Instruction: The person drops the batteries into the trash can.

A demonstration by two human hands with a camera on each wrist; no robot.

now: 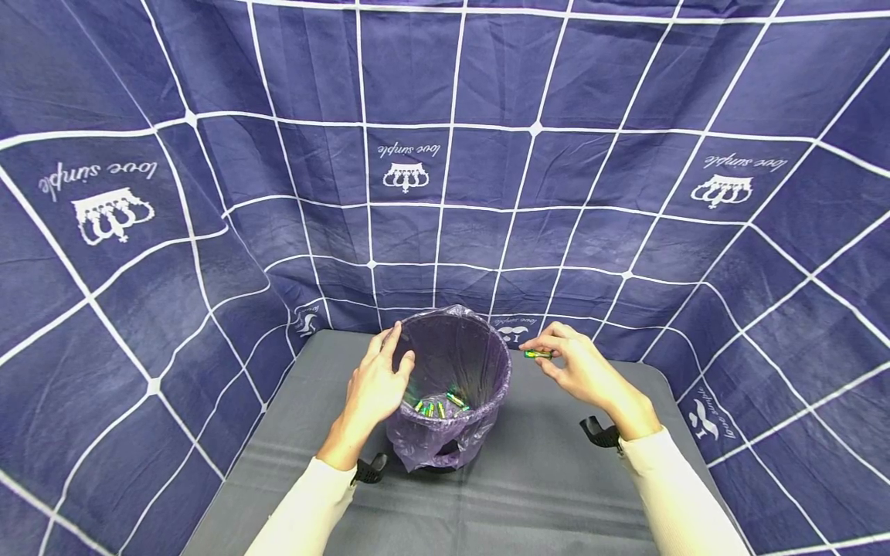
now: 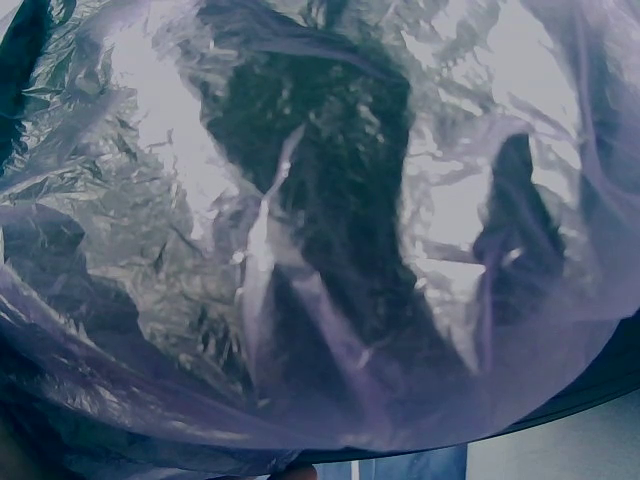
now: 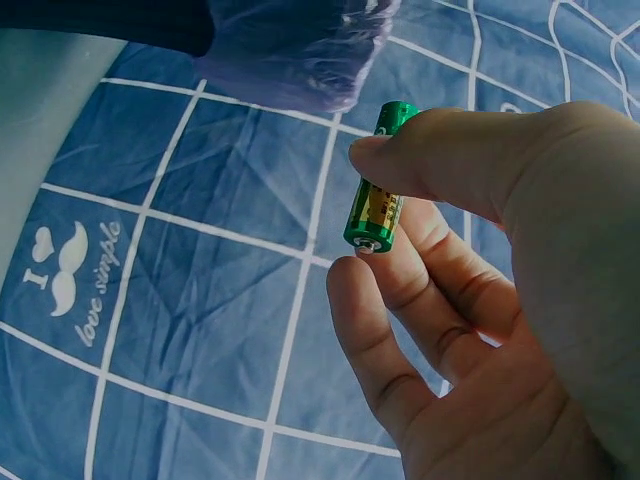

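Note:
A bin (image 1: pixel 455 371) lined with a thin purple plastic bag stands in front of me, and several green and gold batteries (image 1: pixel 440 409) lie at its bottom. My left hand (image 1: pixel 375 382) is at the bin's left rim with fingers extended and thumb apart over the opening. The crinkled bag (image 2: pixel 330 300) fills most of the left wrist view, and just a fingertip shows at its lower edge. Right of the bin, my right hand (image 1: pixel 573 363) pinches one battery (image 3: pixel 375 205) between thumb and fingers. In the right wrist view its metal end points down, below the thumb.
The bin stands on a grey surface (image 1: pixel 542 479). A dark blue cloth (image 1: pixel 487 170) with white grid lines and crown prints hangs behind and on both sides. Black wrist mounts (image 1: pixel 599 432) sit under both forearms.

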